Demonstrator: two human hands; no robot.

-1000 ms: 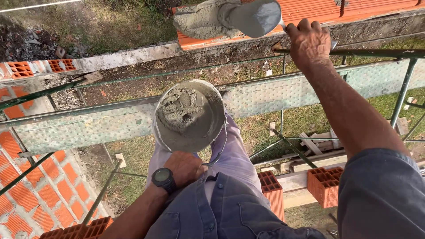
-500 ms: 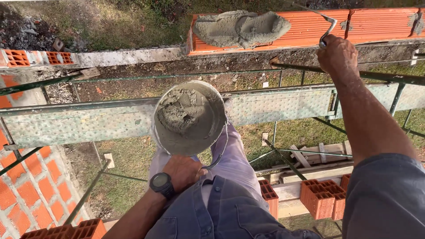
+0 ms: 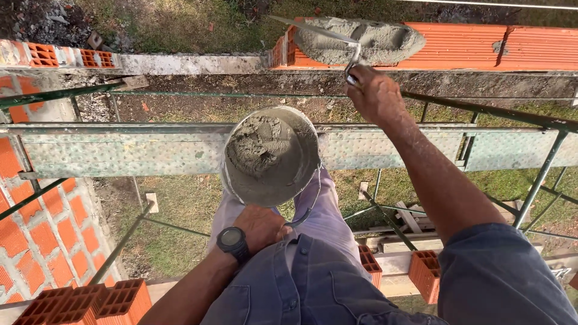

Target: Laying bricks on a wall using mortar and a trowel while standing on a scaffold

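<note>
This is an outdoor building site, seen from up on a scaffold [image 3: 150, 153]. A wall [image 3: 481, 45] of orange hollow bricks is going up in front, with a heap of wet mortar [image 3: 367, 39] lying on its top course. A bucket [image 3: 271, 156] of mortar is resting at the person's knees. Green steel scaffold tubes [image 3: 542, 174] are crossing below, more bricks [image 3: 90, 304] are lying stacked on planks, and grass [image 3: 186, 198] and rubble [image 3: 36, 18] are showing on the ground far beneath.

Grey mortar heap [image 3: 373, 42] lies on the orange brick wall top [image 3: 469, 45].
</note>
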